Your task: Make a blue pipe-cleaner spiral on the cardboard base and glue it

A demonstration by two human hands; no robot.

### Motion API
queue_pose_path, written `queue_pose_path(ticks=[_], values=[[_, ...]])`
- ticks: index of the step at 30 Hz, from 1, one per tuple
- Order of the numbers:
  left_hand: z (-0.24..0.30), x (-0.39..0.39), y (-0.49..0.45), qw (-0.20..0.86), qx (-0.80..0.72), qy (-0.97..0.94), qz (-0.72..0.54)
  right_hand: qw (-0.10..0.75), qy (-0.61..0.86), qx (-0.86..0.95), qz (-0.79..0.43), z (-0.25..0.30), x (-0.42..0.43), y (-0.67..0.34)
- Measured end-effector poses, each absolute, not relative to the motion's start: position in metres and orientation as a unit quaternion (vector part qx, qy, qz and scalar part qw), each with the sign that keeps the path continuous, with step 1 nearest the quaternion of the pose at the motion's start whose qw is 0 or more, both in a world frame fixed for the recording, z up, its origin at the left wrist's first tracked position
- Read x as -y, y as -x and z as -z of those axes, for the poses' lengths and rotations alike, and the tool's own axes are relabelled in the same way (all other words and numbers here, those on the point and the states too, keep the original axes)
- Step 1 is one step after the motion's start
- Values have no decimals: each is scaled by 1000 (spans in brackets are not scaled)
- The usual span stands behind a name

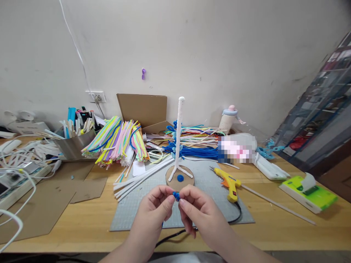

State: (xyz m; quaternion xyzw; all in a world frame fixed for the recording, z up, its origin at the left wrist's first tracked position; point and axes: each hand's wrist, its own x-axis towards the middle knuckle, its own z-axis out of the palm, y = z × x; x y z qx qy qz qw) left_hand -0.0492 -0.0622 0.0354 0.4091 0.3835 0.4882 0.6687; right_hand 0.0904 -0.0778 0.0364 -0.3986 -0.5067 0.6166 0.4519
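- Two-handed, we are pinching a small fuzzy blue piece (176, 196) between left hand (156, 206) and right hand (199, 208).
- We are holding it before the round brown cardboard base (188, 182).
- Ideally, we are pressing lightly, without flattening.

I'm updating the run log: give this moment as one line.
left hand: pinching blue piece | right hand: pinching same piece | white post: upright beyond hands | yellow glue gun: unheld
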Motion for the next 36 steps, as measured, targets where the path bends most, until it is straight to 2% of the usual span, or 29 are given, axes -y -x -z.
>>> queue_pose_path(ticks=[9,15,18,23,27,29,34,36], values=[[-36,61,48,666,-389,-415,-483,467,384,523,-601,-38,78,-90],[-38,62,48,612,-402,-474,-490,472,388,512,-604,-37,76,-90],[-38,66,52,505,-397,-577,-505,467,375,474,-646,-38,74,-90],[-27,69,65,186,-315,-838,-405,447,344,360,-744,-36,70,-91],[-21,69,69,43,-317,-880,-352,449,338,390,-729,-33,69,-93],[-25,70,68,54,-334,-876,-344,440,347,419,-715,-32,70,-95],[-45,68,66,274,-347,-837,-323,395,382,457,-699,-38,70,-99],[-51,66,66,315,-333,-835,-304,374,389,464,-703,-40,70,-99]])
